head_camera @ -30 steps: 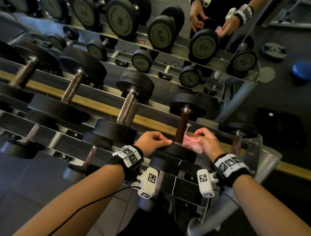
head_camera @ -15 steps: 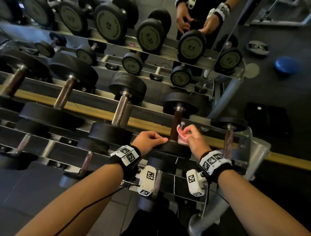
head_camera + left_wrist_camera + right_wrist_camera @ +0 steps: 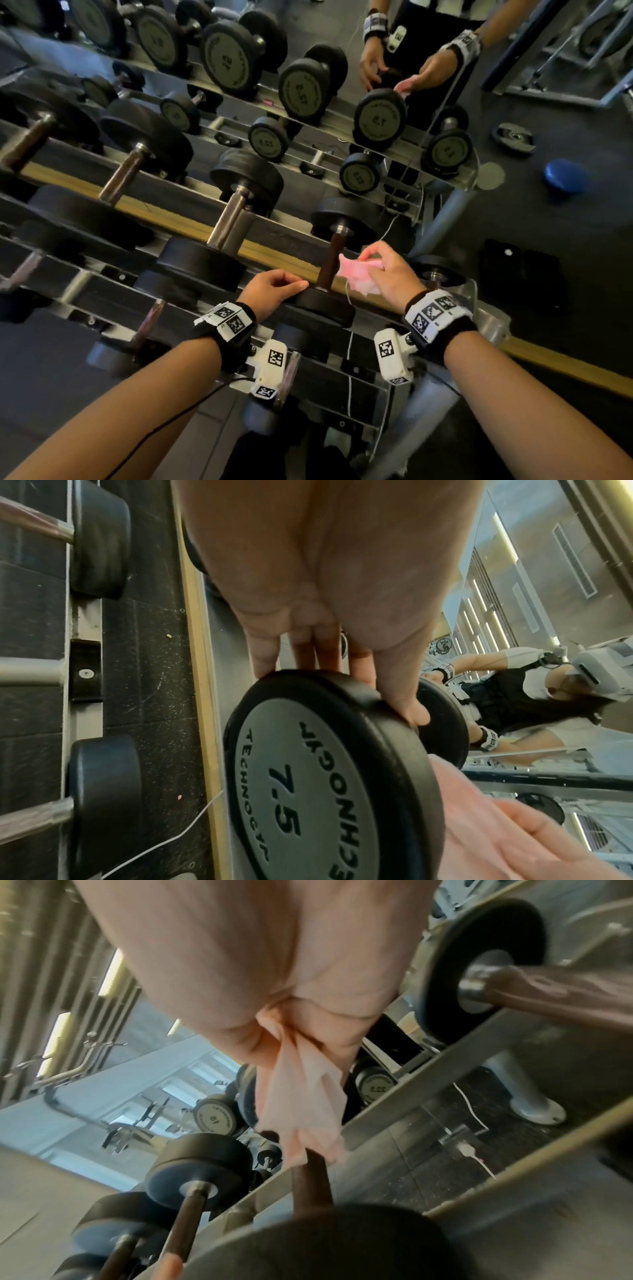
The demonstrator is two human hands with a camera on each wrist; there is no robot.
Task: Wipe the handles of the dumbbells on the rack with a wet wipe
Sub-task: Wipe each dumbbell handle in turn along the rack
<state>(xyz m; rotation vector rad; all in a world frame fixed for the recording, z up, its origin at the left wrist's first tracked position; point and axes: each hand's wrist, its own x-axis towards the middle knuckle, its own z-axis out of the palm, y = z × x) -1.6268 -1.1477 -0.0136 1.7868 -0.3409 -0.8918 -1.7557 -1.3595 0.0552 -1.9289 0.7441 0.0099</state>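
A 7.5 dumbbell lies across the rack's top tier, its dark handle [image 3: 329, 263] running between two black heads. My left hand [image 3: 274, 291] grips the rim of the near head [image 3: 308, 764], fingers curled over its edge. My right hand [image 3: 388, 270] pinches a crumpled pink wet wipe [image 3: 356, 274] just right of the handle; the wipe's loose end [image 3: 301, 1112] hangs down to the handle [image 3: 311, 1177]. Whether the wipe touches the handle I cannot tell.
More dumbbells [image 3: 236, 212] sit in a row to the left on the grey steel rack [image 3: 191, 202]. Another dumbbell [image 3: 435, 274] sits to the right. A mirror behind reflects the rack and my hands. A blue disc [image 3: 565, 178] and a weight plate [image 3: 513, 137] lie on the dark floor.
My right hand closed in on the handle with the wipe, then drew back to the right, the wipe now hanging looser. My left hand stayed on the near head.
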